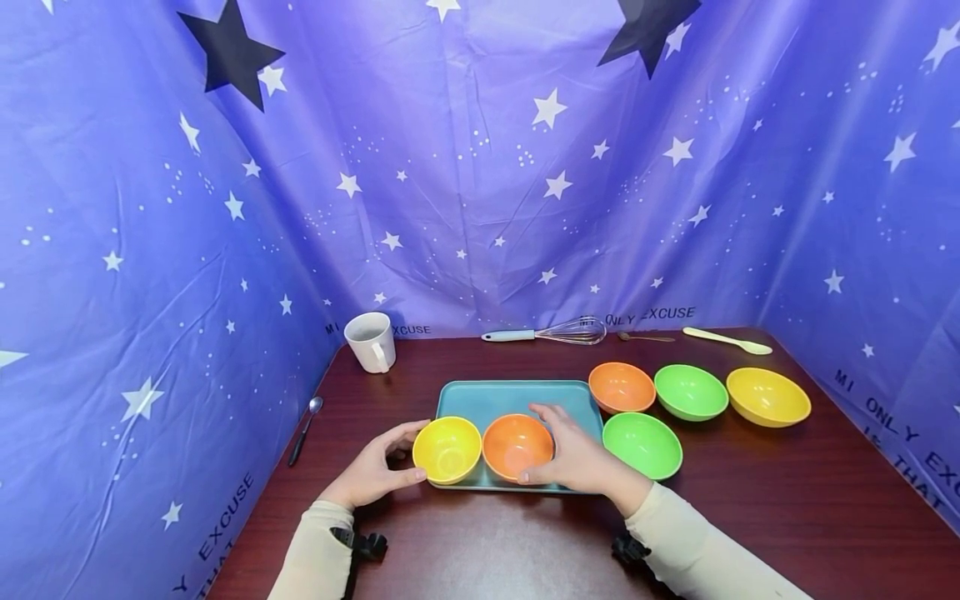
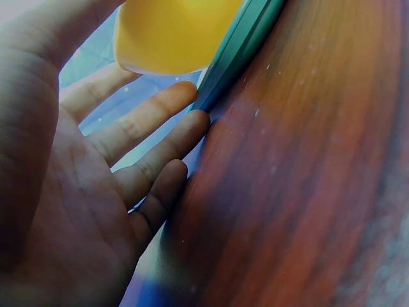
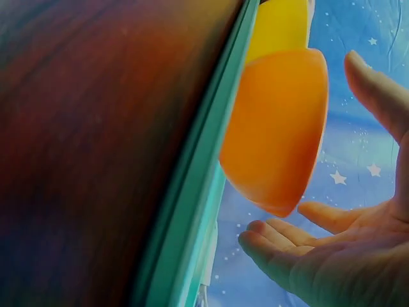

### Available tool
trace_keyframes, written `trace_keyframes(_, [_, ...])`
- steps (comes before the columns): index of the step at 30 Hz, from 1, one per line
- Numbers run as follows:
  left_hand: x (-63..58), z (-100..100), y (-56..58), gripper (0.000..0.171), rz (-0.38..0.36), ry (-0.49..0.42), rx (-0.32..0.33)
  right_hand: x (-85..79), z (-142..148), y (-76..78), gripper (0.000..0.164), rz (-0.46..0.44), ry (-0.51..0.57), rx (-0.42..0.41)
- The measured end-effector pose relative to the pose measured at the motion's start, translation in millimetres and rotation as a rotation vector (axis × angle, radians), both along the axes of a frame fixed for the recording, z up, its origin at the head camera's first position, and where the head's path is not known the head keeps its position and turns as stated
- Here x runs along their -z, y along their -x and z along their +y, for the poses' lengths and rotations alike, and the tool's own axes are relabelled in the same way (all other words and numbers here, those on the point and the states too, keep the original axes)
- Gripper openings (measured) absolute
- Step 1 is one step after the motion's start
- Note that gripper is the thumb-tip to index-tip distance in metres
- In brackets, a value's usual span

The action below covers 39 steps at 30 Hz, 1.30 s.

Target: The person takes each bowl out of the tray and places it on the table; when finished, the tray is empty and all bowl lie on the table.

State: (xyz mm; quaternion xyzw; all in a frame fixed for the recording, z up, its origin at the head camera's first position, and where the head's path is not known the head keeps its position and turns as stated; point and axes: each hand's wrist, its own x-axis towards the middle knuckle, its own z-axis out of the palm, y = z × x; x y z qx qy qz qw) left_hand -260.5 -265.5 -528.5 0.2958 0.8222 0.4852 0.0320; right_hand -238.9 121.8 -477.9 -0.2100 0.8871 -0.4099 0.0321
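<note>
A yellow bowl (image 1: 447, 451) and an orange bowl (image 1: 517, 448) stand side by side at the front of a teal tray (image 1: 517, 395). My left hand (image 1: 382, 467) is at the yellow bowl's left side, thumb in front and fingers behind. In the left wrist view its fingers (image 2: 144, 128) are spread and loosely bent near the yellow bowl (image 2: 176, 35). My right hand (image 1: 577, 457) curves around the orange bowl's right side. The right wrist view shows a gap between its thumb and the orange bowl (image 3: 278, 128), with relaxed fingers (image 3: 275, 246) close to the bowl.
Right of the tray are another orange bowl (image 1: 622, 387), two green bowls (image 1: 691, 392) and a larger yellow bowl (image 1: 768, 397). Along the back lie a whisk (image 1: 547, 332), a small brown spoon (image 1: 645, 337) and a cream spoon (image 1: 727, 341). A white mug (image 1: 369, 342) and dark-handled spoon (image 1: 305, 432) are left.
</note>
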Motion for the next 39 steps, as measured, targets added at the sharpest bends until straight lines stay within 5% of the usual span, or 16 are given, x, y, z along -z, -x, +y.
trace_keyframes(17, [1.4, -1.3, 0.6, 0.072, 0.015, -0.006, 0.012, 10.0, -6.3, 2.0, 0.119, -0.002, 0.017, -0.005])
trace_keyframes(39, [0.2, 0.3, 0.3, 0.072, 0.018, -0.012, 0.014, 8.5, -5.9, 0.1, 0.103, 0.048, 0.014, -0.049])
